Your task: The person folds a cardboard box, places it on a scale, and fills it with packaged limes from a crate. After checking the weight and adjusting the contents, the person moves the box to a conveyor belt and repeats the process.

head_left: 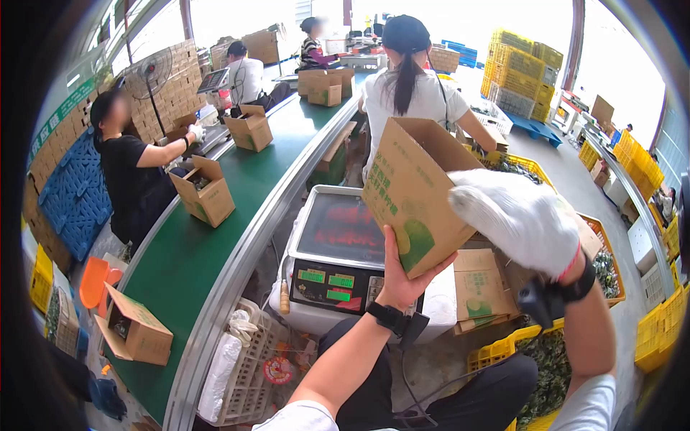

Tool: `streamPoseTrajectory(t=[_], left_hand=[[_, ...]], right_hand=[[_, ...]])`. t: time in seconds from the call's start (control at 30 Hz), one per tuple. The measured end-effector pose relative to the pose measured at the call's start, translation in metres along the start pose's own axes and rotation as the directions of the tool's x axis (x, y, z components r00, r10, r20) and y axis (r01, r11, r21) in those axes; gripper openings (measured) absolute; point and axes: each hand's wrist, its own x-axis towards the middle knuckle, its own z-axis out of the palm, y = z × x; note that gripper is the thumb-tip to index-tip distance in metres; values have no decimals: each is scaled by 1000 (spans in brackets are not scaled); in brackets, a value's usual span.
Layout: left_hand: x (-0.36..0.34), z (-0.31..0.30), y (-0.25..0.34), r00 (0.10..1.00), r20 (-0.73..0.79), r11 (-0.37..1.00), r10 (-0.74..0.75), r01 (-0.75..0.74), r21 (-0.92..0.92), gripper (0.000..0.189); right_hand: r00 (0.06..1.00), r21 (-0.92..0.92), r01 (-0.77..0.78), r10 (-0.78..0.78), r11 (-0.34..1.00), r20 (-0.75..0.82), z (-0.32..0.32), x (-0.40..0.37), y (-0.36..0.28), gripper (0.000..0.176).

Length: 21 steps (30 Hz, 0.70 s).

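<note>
An upright cardboard box point(413, 194) with green print is held up in front of me, its top flaps not standing out. Bare, my left hand point(411, 276) supports it from below, thumb on the printed face and fingers under the bottom edge. My right hand point(521, 219), in a white glove, presses against the box's right side near the rim, its fingers closed together. Below and left of the box is a scale point(338, 244) with lit green displays. Flat folded cartons point(483, 287) lie to the right of the scale.
A green conveyor point(237, 190) on the left carries several open boxes. One co-worker point(133, 158) is beyond it; another point(406, 79) sits ahead of me. Yellow crates point(496, 352) of dark green produce stand at right. A white basket point(248, 381) is beside the conveyor rail.
</note>
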Motion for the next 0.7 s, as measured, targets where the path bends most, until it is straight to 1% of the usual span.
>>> streamPoseTrajectory(t=[0.03, 0.07, 0.1, 0.13, 0.17, 0.2, 0.23, 0.27, 0.3, 0.33, 0.37, 0.4, 0.43, 0.47, 0.5, 0.53, 0.57, 0.63, 0.67, 0.7], left_hand=[[2, -1, -1, 1000, -10, 1000, 18, -18, 19, 90], [2, -3, 0, 1000, -5, 1000, 10, -10, 23, 90], [0, -4, 1, 999, -13, 999, 30, -30, 20, 90], [0, -3, 3, 998, -15, 998, 57, -57, 17, 90], [-1, -6, 4, 998, -9, 998, 59, -58, 22, 90], [-1, -5, 5, 996, -9, 996, 88, -88, 25, 90], [-1, -3, 7, 993, -12, 992, 120, -120, 29, 89], [-1, 0, 10, 992, -9, 991, 126, -126, 38, 89], [-1, 4, 13, 988, 14, 987, 157, -157, 16, 88], [0, 5, 12, 982, 33, 982, 188, -187, -12, 87], [0, 4, 12, 981, 28, 981, 193, -193, -16, 87], [0, -1, 12, 974, -9, 974, 225, -225, 15, 86], [1, -3, 12, 966, -46, 966, 255, -252, 51, 85], [2, -5, 11, 966, -50, 966, 255, -252, 55, 85], [4, -7, 8, 948, -94, 951, 304, -296, 89, 84], [4, -11, 7, 925, -139, 933, 355, -339, 123, 83], [5, -13, 9, 923, -142, 932, 357, -341, 124, 83], [8, -20, 13, 898, -174, 912, 404, -379, 159, 80], [9, -22, 13, 899, -175, 912, 402, -376, 164, 80], [11, -23, 13, 882, -253, 917, 398, -373, 143, 79]], right_hand=[[944, 191, -283, 237, 940, 231, -4, 7, 3, 53], [749, 267, -627, 474, 732, 462, -13, 23, -2, 59], [488, 190, -855, 625, 483, 610, -22, 39, -8, 66], [658, 355, -738, 494, 574, 568, -3, 24, 24, 66], [801, 505, -583, 343, 636, 492, 8, 28, 27, 65], [806, 509, -576, 340, 639, 485, 10, 30, 28, 65], [782, 496, -621, 435, 608, 446, 12, 34, 28, 55], [878, 424, -462, 333, 779, 344, 14, 43, 30, 45], [949, 293, -279, 217, 915, 227, 17, 51, 33, 41], [989, 129, -112, 99, 985, 107, 19, 59, 35, 43], [990, 6, 127, -126, 992, -68, 25, 67, 38, 46], [951, -21, 308, -308, 951, -29, 31, 74, 40, 35], [968, 268, -6, -62, 963, 244, 34, 75, 39, 40], [853, 372, -400, 193, 838, 484, 34, 79, 32, 55], [679, 20, -418, 298, 908, 671, 21, 99, 14, 71], [698, 26, -413, 298, 910, 651, 32, 103, 18, 84], [698, 29, -412, 295, 911, 653, 37, 109, 21, 84], [674, -58, -335, 282, 940, 683, 48, 123, 23, 77], [645, -79, -376, 322, 923, 693, 54, 129, 23, 73], [647, -75, -380, 322, 922, 692, 60, 131, 24, 73]])
